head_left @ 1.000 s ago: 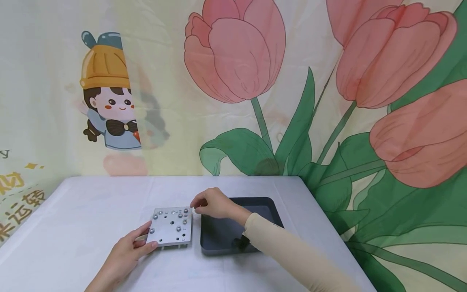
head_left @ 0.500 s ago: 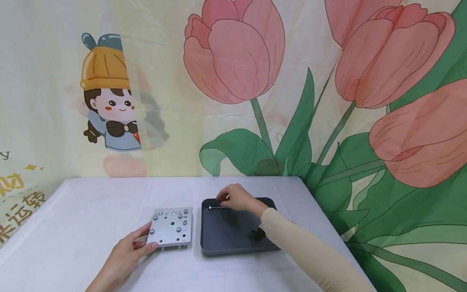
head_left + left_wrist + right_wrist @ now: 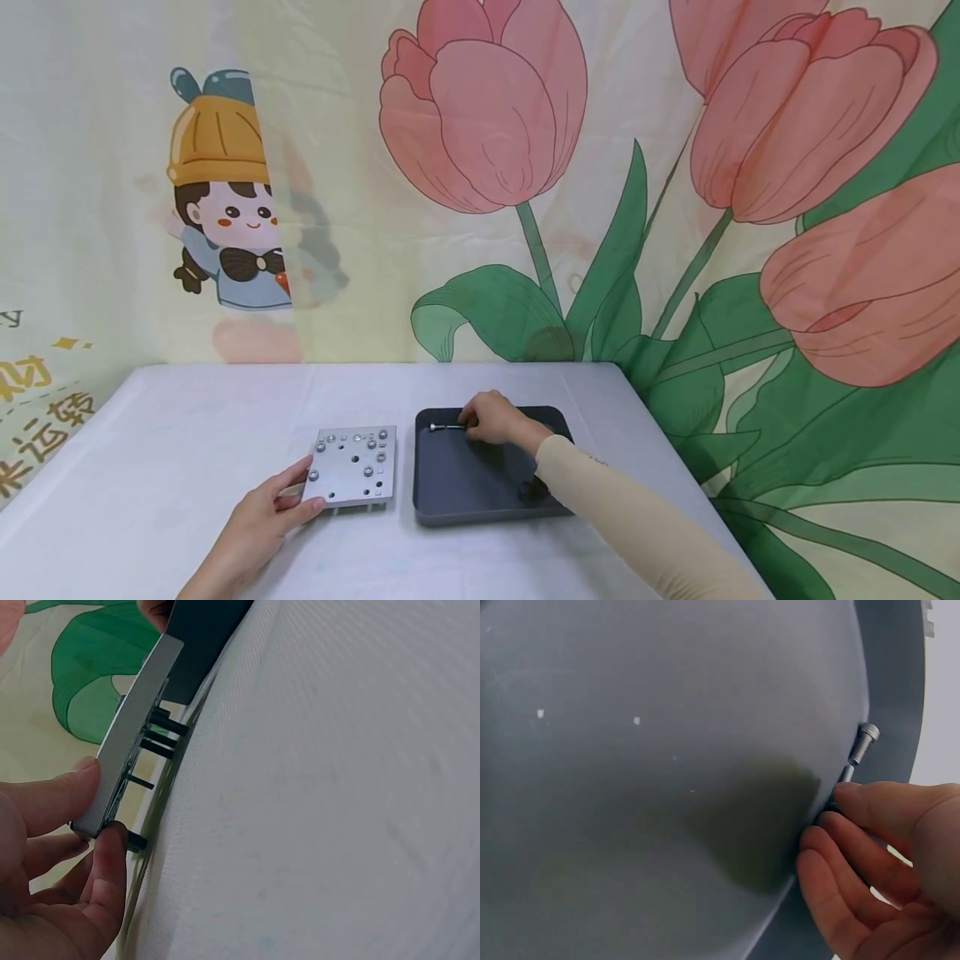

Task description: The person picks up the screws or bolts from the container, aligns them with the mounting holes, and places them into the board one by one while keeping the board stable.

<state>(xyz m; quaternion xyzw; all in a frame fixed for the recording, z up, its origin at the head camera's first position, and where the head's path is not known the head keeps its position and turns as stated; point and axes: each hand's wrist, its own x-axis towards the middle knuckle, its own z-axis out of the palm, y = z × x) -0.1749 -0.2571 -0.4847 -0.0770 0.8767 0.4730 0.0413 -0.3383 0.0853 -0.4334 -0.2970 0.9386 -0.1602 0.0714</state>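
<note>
My left hand point(image 3: 258, 518) grips the near left corner of a square silver metal plate point(image 3: 342, 465), thumb on the top and fingers beneath. Holes and several socket-head screws show on its face; in the left wrist view, screw shanks point(image 3: 159, 745) stick out of its underside. Inside the dark grey tray point(image 3: 468, 507), my right hand point(image 3: 495, 419) is at the far wall. Its thumb and index finger pinch a small screw point(image 3: 847, 774), mostly hidden by the fingers. Another socket-head screw point(image 3: 865, 742) lies end to end with it along the wall.
Small black parts point(image 3: 534, 490) lie in the tray's near right area, partly behind the sleeve point(image 3: 592, 492). A white cloth covers the table point(image 3: 187, 433). A printed curtain point(image 3: 337, 167) hangs behind its far edge.
My right hand has moved from beside the plate's far right corner, rightward into the tray, down to the screws by the far wall. The left hand and plate have stayed put.
</note>
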